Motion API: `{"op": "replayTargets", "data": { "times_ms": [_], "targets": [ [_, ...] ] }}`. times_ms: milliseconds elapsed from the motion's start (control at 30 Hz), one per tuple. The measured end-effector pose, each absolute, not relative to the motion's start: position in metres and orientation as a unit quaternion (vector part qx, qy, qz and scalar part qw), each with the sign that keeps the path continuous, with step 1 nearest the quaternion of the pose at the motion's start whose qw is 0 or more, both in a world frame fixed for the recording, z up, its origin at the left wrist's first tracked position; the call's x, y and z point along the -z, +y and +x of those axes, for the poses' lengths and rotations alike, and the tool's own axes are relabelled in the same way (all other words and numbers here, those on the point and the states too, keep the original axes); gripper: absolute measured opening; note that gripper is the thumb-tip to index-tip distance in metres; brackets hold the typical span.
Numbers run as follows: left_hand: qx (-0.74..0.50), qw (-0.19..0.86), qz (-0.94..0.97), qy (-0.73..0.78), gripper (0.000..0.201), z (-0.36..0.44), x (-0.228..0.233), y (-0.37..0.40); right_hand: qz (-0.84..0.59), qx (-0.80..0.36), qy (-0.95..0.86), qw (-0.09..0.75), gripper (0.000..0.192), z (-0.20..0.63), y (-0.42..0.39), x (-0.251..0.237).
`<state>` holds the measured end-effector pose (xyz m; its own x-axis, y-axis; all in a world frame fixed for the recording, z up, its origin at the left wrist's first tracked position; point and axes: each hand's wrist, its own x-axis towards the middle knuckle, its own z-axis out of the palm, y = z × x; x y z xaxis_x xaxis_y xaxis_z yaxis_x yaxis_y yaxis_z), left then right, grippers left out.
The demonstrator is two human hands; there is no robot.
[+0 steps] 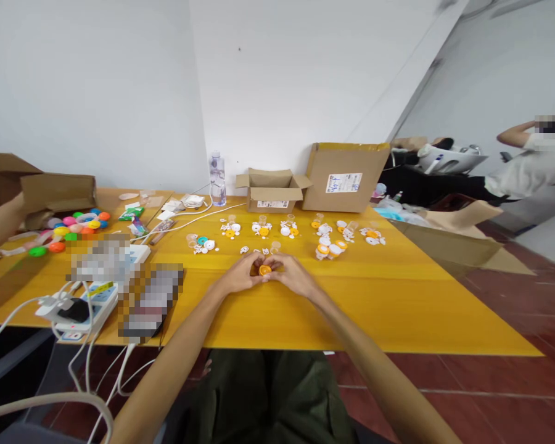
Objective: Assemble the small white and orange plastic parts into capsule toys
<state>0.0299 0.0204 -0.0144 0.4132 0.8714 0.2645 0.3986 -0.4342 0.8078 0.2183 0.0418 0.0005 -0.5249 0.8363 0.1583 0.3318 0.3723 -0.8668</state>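
Yellow bench [398,308], white wall behind. Near edge: left hand [240,274] and right hand [293,274] pressed together, both pinching a small orange cap [264,269], seemingly mid-assembly. Beyond lie sorted white and orange parts [328,243], then an open carton [272,188].

Lighting: I am seeing bright, even, diffuse indoor light; its source is lying outside my view. Shadows: only soft, faint ones are showing under the hands on the yellow table [398,296]. Glare: none is showing on the tabletop. Distortion: wide-angle bending is stretching the forearms and table edges toward the frame borders. Focus: the centre is staying fairly sharp; the far right background is smearing. Pixelated blocks are covering several patches.
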Motion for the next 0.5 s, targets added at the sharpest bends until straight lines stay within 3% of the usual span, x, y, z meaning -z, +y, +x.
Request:
{"op": "replayTargets", "data": {
  "times_ms": [267, 500],
  "targets": [
    [-0.353, 0.326, 0.772, 0.416, 0.020, 0.030, 0.015, 0.021, -0.350, -0.441, -0.761, 0.323, 0.013, 0.220, 0.043, 0.001],
    [-0.354, 0.332, 0.775, 0.405, 0.021, 0.028, 0.016, 0.021, -0.356, -0.480, -0.713, 0.366, 0.024, 0.227, 0.041, 0.015]
  ]
}}
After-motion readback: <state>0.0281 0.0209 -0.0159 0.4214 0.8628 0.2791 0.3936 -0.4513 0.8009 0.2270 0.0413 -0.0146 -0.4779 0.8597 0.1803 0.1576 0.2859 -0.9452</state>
